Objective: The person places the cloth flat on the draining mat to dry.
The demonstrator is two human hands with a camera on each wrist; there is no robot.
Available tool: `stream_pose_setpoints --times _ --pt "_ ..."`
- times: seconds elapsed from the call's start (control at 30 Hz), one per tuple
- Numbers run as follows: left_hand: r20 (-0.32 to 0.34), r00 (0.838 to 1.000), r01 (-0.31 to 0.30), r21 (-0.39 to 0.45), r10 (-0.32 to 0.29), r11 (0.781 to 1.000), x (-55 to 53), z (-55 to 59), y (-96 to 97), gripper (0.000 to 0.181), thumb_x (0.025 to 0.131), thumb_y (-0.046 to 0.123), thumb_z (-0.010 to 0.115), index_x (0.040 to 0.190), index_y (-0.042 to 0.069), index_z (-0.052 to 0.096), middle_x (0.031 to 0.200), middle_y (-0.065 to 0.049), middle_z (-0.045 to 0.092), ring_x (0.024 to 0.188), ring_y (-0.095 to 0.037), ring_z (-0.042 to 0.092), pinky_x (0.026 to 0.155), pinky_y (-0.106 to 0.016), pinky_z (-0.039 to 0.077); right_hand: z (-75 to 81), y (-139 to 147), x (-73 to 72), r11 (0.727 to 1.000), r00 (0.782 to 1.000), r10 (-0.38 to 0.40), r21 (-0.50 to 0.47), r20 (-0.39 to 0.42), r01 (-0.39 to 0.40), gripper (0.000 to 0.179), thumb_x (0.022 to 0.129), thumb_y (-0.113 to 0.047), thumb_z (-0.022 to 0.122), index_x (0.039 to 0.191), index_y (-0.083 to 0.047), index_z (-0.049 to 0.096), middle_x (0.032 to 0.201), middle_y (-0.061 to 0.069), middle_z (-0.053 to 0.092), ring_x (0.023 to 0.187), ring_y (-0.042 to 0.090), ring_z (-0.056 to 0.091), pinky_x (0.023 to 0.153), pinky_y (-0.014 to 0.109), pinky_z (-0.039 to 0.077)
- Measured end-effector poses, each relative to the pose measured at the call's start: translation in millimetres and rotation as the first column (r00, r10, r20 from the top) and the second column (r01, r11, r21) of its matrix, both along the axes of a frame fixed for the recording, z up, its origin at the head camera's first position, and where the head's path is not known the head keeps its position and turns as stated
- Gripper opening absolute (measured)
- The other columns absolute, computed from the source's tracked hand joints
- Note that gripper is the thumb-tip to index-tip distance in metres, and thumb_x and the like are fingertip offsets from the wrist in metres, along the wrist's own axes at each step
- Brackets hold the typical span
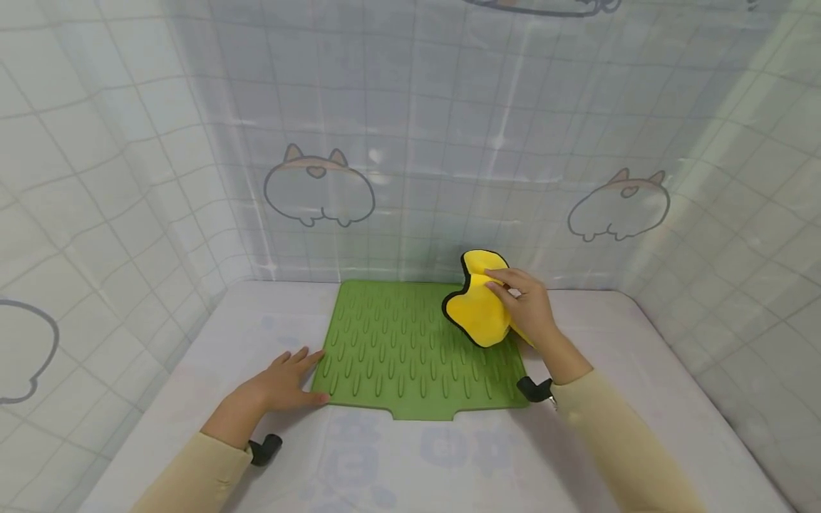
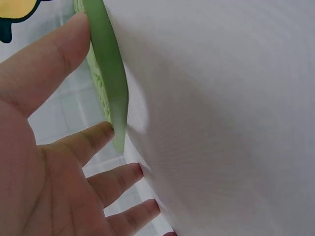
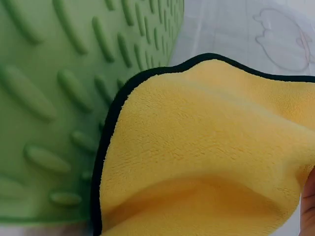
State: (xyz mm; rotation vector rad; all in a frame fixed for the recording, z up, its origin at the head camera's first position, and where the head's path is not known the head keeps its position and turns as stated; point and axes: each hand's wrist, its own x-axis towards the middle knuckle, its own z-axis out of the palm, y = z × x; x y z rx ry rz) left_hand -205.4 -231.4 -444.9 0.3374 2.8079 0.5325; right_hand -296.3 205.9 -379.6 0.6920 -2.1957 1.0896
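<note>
Cloth (image 1: 479,313) is pinched by right hand (image 1: 531,303), mat (image 1: 391,349) touched by spread left hand (image 1: 281,383); wiping is presumed, flatter contact needed next.

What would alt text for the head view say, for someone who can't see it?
A person's right hand pinches a black-edged yellow cloth at the right part of a ridged green mat, while the left hand touches the mat's left edge. The mat lies on a white table, with a grid-patterned backdrop behind.
</note>
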Motion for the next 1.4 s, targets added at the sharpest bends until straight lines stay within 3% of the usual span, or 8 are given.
stream_pose_setpoints --times 0.2,0.43,0.83,1.13,1.27,1.4 --pt "0.005 1.0 0.007 0.008 -0.007 1.0 0.4 0.9 0.0 0.095 0.084 0.054 0.075 0.154 0.003 0.036 0.156 -0.035 0.026 0.138 -0.064 0.019 0.102 -0.078 0.026 1.8 -16.6 -3.7 0.999 0.998 0.045 0.003 -0.031 -0.045 0.026 0.09 -0.006 0.073 0.116 -0.007 0.076 0.105 0.009 0.073 0.08 0.018 0.062 0.07 0.023 0.052" --pt "0.005 1.0 0.01 0.012 -0.01 1.0 -0.9 -1.3 -1.2 0.096 0.084 0.055 0.075 0.154 0.003 0.036 0.156 -0.035 0.026 0.139 -0.064 0.018 0.103 -0.077 0.026 5.2 -42.3 -3.9 0.99 0.99 0.134 -0.046 -0.034 -0.136 0.026 0.09 -0.006 0.072 0.116 -0.007 0.076 0.108 0.009 0.073 0.085 0.022 0.066 0.072 0.038 0.057" --pt "0.001 1.0 0.006 -0.006 -0.006 1.0 -2.0 -3.2 -4.8 0.097 0.084 0.057 0.074 0.155 0.004 0.035 0.156 -0.035 0.025 0.138 -0.064 0.018 0.103 -0.077 0.026 5.5 -91.3 -3.0 0.98 0.98 0.2 -0.01 -0.004 -0.2 0.026 0.093 -0.012 0.071 0.118 -0.011 0.076 0.112 0.006 0.073 0.085 0.018 0.065 0.073 0.03 0.056" --pt "0.008 1.0 0.006 0.004 -0.006 1.0 -0.6 -2.4 -3.9 0.097 0.084 0.056 0.074 0.155 0.003 0.035 0.156 -0.035 0.025 0.139 -0.064 0.018 0.102 -0.078 0.026 -17.0 -111.3 -9.2 0.967 0.959 0.251 0.011 0.132 -0.255 0.025 0.094 -0.014 0.069 0.118 -0.01 0.076 0.111 0.006 0.072 0.082 0.017 0.064 0.072 0.028 0.056" --pt "0.002 1.0 0.006 -0.003 -0.006 1.0 -1.5 -2.9 -4.2 0.097 0.084 0.057 0.074 0.155 0.003 0.035 0.156 -0.035 0.025 0.138 -0.064 0.018 0.102 -0.077 0.026 -23.8 -116.5 -13.7 0.97 0.951 0.209 0.071 0.227 -0.231 0.025 0.095 -0.017 0.069 0.119 -0.014 0.076 0.111 0.003 0.072 0.084 0.014 0.064 0.074 0.026 0.056" --pt "-0.002 1.0 0.01 -0.009 -0.01 1.0 -2.6 -4.0 -5.1 0.098 0.084 0.057 0.074 0.154 0.002 0.035 0.155 -0.036 0.025 0.137 -0.065 0.019 0.103 -0.077 0.026 -27.2 -121.6 -17.9 0.959 0.914 0.168 0.153 0.368 -0.238 0.028 0.096 -0.022 0.068 0.122 -0.017 0.074 0.105 0.0 0.072 0.081 0.012 0.063 0.071 0.023 0.054"
